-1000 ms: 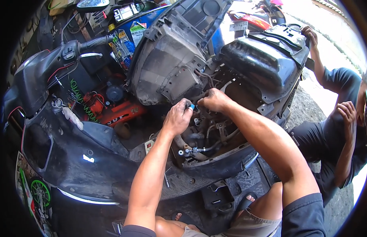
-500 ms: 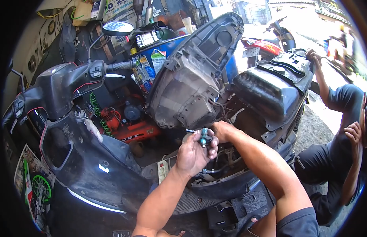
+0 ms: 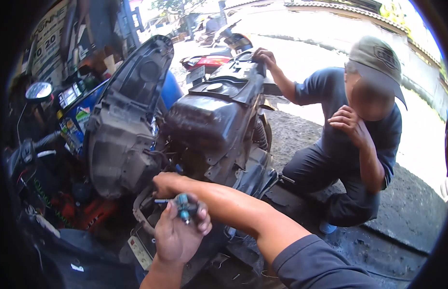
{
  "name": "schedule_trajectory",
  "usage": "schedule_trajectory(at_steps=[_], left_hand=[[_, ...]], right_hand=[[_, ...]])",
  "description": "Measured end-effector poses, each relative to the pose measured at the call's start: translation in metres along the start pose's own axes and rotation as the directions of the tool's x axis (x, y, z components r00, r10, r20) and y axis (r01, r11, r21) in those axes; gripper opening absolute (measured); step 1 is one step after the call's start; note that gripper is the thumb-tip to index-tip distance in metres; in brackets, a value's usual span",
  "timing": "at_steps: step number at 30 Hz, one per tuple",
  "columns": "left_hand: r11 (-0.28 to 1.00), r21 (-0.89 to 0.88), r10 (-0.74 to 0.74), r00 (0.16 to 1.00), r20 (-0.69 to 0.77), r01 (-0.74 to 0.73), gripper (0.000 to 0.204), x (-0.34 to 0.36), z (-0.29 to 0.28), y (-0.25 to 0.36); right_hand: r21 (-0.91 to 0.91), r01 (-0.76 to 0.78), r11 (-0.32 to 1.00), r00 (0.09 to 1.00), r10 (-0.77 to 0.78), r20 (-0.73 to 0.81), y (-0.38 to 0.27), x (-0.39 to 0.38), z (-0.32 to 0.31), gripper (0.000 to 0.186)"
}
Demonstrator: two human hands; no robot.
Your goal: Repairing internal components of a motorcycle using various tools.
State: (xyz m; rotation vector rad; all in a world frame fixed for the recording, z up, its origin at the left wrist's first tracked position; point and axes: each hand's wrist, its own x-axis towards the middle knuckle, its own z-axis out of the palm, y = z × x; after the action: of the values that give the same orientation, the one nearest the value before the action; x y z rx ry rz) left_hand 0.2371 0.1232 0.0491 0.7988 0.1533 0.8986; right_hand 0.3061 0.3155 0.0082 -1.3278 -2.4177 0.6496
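Observation:
My left hand (image 3: 178, 236) is raised palm up in front of the scooter, fingers curled around a small teal-and-black part with a metal tip (image 3: 185, 208), which looks like a fuel injector. A thin dark rod (image 3: 161, 200) sticks out beside it on the thumb side. My right hand (image 3: 167, 183) reaches past it to the opened middle of the scooter, beside the raised seat (image 3: 120, 144) and its wires. The fingers of that hand point away and are mostly hidden. Behind it sits the black under-seat box (image 3: 204, 118) of the scooter.
To the right, a person in a cap and dark shirt (image 3: 344, 130) crouches, one hand on the scooter's tail (image 3: 243, 60). A white power strip (image 3: 139, 252) lies below my left hand. A red compressor (image 3: 91, 216) and a blue drum (image 3: 172, 89) stand on the left, with a parked motorcycle (image 3: 207, 61) beyond.
My view has swung right, so the scooter sits further left and the crouching person shows fully. My left hand keeps the small part; my right arm still reaches to the scooter's middle.

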Motion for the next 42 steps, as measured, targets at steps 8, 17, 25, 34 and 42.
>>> schedule_trajectory(at_steps=[8,17,25,34,42], left_hand=[[0.994,0.063,-0.095,0.99,0.101,0.089,0.057,-0.015,0.063,-0.02],[0.978,0.079,-0.197,0.978,0.073,0.191,0.052,-0.055,0.021,-0.011],[0.273,0.641,-0.09,0.683,-0.725,0.717,0.054,-0.196,-0.113,0.028],[-0.282,0.318,0.355,0.407,-0.842,0.905,0.061,-0.309,-0.22,0.02],[-0.241,0.329,0.308,0.393,-0.866,0.913,0.07,-0.289,-0.216,0.026]], right_hand=[[0.055,0.037,0.998,0.998,-0.034,-0.057,-0.024,-0.053,-0.026,0.035],[-0.065,-0.008,0.998,1.0,0.008,0.005,-0.023,-0.013,-0.001,0.043],[-0.059,0.107,0.992,0.994,-0.107,0.012,0.0,0.007,-0.007,0.043],[-0.091,0.176,0.98,0.984,-0.178,-0.007,-0.001,0.01,0.006,0.041],[-0.064,0.105,0.992,0.994,-0.104,0.018,-0.001,0.009,0.006,0.048]])
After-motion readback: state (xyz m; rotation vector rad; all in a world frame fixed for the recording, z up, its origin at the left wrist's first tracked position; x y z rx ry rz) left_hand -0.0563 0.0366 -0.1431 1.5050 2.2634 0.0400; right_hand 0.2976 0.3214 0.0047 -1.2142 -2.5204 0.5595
